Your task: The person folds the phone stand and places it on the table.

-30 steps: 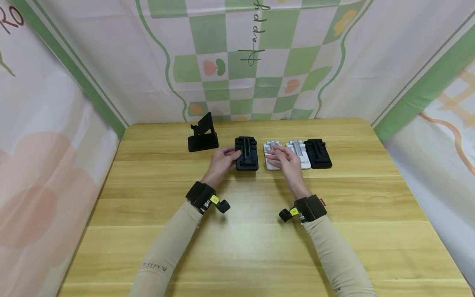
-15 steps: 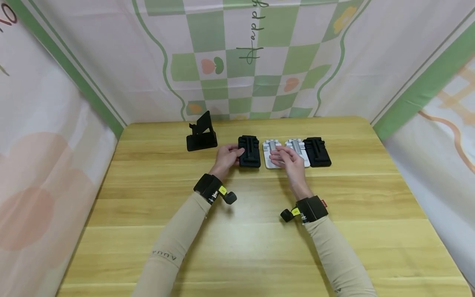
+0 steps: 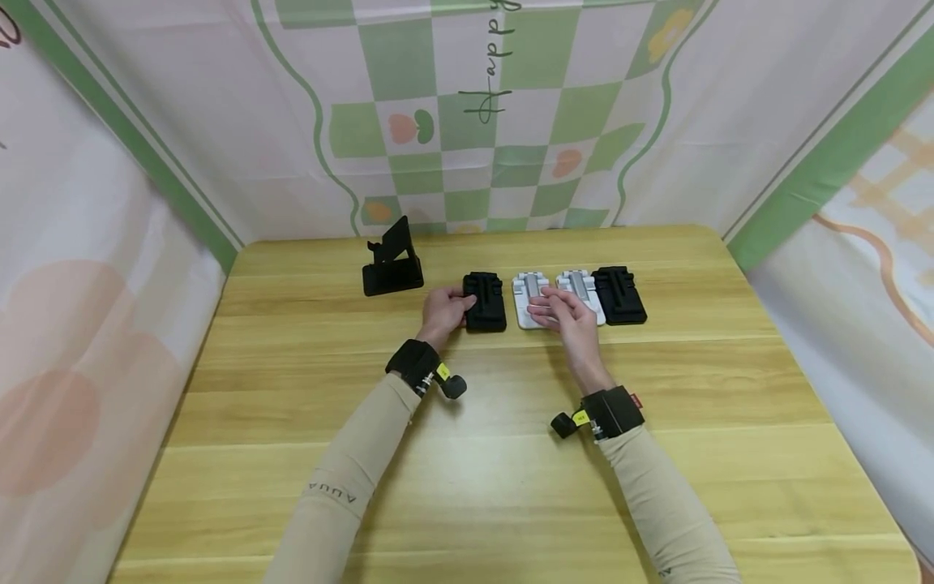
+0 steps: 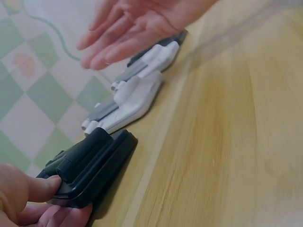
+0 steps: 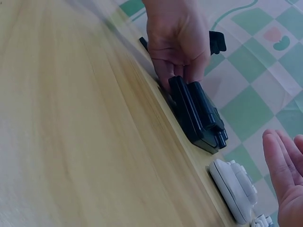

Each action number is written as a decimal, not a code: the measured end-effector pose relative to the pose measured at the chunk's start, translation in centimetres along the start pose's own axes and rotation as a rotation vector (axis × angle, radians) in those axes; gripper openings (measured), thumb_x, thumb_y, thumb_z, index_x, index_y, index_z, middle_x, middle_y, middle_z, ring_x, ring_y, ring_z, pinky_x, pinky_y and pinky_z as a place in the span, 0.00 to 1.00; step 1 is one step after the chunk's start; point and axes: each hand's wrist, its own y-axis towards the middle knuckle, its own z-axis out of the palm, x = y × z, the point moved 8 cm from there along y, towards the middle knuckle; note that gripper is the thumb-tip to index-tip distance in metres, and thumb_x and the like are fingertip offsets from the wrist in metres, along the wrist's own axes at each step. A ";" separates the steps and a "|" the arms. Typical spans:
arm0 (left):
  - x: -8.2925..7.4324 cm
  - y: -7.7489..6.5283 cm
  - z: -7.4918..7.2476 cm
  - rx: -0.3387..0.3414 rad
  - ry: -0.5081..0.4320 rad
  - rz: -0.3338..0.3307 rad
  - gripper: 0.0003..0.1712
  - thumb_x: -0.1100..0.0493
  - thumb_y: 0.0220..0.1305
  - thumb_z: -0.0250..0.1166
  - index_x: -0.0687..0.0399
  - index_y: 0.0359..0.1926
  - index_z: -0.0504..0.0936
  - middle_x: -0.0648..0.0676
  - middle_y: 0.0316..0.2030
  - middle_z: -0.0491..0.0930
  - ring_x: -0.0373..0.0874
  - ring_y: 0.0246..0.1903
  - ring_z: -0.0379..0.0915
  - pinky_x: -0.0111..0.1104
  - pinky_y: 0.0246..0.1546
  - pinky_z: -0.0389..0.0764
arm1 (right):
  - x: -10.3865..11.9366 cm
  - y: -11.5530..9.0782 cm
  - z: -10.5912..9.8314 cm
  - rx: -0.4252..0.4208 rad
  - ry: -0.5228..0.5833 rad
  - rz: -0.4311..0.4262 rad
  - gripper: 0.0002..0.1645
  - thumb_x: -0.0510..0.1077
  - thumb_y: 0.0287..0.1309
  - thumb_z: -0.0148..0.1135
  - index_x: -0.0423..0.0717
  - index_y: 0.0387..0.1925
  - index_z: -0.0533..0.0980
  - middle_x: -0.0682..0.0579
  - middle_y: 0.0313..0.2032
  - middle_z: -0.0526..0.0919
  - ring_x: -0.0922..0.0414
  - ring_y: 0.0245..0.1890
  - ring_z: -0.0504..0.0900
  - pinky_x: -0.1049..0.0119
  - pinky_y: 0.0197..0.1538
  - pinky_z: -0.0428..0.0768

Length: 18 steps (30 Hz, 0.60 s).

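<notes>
My left hand [image 3: 443, 311] pinches the left edge of a black folded phone stand [image 3: 486, 302], thumb on top and fingers beneath. In the left wrist view, that black stand [image 4: 97, 163] tilts, its held side raised off the wood. My right hand [image 3: 572, 324] hovers with relaxed fingers above two white folded phone stands, the left one [image 3: 522, 312] and the right one [image 3: 580, 284], and holds nothing. In the right wrist view, the fingers of my right hand [image 5: 286, 172] show beside the white stand [image 5: 233, 189]. Part of each white stand is hidden by this hand in the head view.
Another black folded stand [image 3: 620, 296] lies at the right end of the row, against the white one. An unfolded black phone stand [image 3: 394, 272] stands upright at the back left. The wooden table [image 3: 467, 487] meets a checked cloth [image 3: 467, 162] behind.
My left hand has shifted the black stand slightly right, closer to the white ones, and lowered it toward the table. My right hand stays nearly in place above the white stands.
</notes>
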 end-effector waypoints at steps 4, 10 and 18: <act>-0.6 0.0 0.0 -0.027 0.113 0.033 0.19 0.56 0.70 0.69 0.61 0.56 0.85 0.58 0.45 0.86 0.40 0.29 0.77 0.24 0.26 0.76 | 0.1 -0.2 0.3 0.008 0.010 0.001 0.26 0.42 0.80 0.51 0.20 0.63 0.67 0.55 0.41 0.90 0.59 0.42 0.89 0.64 0.50 0.86; -1.5 -0.4 0.0 -0.068 0.324 0.109 0.18 0.54 0.70 0.70 0.61 0.54 0.86 0.59 0.45 0.87 0.48 0.39 0.83 0.34 0.39 0.80 | -0.1 -0.4 0.5 0.011 0.031 0.007 0.28 0.42 0.79 0.51 0.17 0.62 0.65 0.53 0.41 0.90 0.59 0.41 0.90 0.64 0.50 0.86; -1.9 -0.5 0.1 -0.088 0.394 0.188 0.19 0.57 0.69 0.70 0.64 0.56 0.86 0.61 0.50 0.87 0.54 0.52 0.82 0.43 0.53 0.82 | -0.2 -0.4 0.4 0.006 0.034 -0.005 0.27 0.41 0.79 0.51 0.16 0.61 0.65 0.54 0.40 0.90 0.59 0.41 0.90 0.64 0.50 0.87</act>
